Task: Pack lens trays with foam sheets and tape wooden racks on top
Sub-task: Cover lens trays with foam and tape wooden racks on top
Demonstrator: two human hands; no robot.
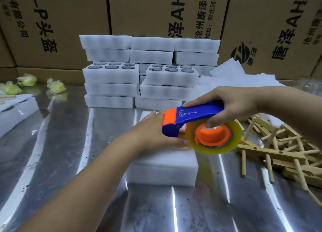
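Foam tray pack (162, 169) sits on the desk (52, 162), its wooden rack (182, 147) barely showing under the flat, open-fingered left hand (155, 132) pressing down — ease off and the tape's pull could skid that rack — while beyond, the right hand (231, 106) has its grip curled round the tape dispenser (196, 116).
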